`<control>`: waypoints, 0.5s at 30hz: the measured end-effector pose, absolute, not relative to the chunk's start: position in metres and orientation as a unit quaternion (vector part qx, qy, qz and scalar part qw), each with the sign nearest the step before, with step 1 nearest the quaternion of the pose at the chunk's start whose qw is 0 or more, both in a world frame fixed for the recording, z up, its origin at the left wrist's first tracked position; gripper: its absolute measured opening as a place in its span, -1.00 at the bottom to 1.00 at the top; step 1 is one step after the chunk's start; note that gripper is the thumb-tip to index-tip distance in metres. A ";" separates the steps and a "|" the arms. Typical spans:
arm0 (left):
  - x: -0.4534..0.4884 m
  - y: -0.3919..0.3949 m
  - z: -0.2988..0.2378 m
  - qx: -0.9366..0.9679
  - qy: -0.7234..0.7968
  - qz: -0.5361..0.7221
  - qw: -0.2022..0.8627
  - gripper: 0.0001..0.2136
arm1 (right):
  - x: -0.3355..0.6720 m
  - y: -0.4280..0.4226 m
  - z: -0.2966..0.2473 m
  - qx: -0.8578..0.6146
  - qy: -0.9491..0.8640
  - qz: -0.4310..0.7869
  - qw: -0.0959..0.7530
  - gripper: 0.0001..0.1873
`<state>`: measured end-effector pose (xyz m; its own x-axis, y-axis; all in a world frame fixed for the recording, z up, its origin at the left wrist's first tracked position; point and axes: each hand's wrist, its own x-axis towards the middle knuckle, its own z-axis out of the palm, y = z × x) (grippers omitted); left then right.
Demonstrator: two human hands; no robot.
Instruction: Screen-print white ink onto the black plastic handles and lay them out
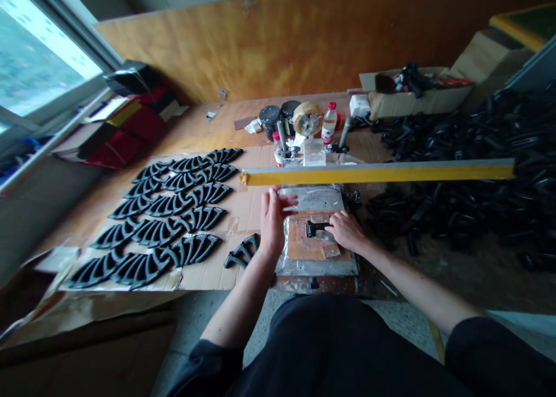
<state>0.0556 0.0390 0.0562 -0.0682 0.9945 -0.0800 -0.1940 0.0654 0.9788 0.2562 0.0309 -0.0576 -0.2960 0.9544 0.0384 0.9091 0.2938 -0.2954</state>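
On the worn metal plate (310, 197) in front of me lies a brown pad (297, 243). My right hand (346, 230) pinches the narrow end of a black T-shaped part (317, 228), which rests on or just over this pad. Beside the plate's left edge, my left hand (274, 214) is raised with fingers stretched apart and nothing in it. A yellow-and-grey bar (377, 172) spans the view just beyond both hands. Left of the plate sits a short group of black parts (243, 251), near my left forearm.
Rows of nested black parts (145, 264) cover the cardboard (200, 275) at left. A large heap of loose black parts (456, 142) fills the right side. Behind the bar stand two metal posts, a bottle (329, 124), a tape roll (307, 119) and dark tubs (270, 118).
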 end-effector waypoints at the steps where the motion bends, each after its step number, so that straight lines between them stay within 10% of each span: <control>1: 0.059 0.025 0.040 0.391 0.510 0.488 0.591 -0.43 | 0.247 0.025 -0.055 -0.605 -0.782 0.110 0.101 -0.85; 6: 0.065 -0.041 -0.024 0.260 0.531 0.317 0.742 -0.47 | 0.217 -0.001 -0.035 -0.510 -0.817 0.176 0.201 -0.87; 15: -0.079 -0.060 -0.064 0.171 0.777 0.376 0.476 -0.55 | 0.336 0.068 -0.083 -0.680 -0.719 0.131 0.052 -0.69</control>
<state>-0.0785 -0.0605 -0.0642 -0.4887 0.6237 -0.6101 -0.0910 0.6590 0.7466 0.3364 0.0681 -0.0832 -0.0688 0.9921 -0.1047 0.9651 0.0396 -0.2591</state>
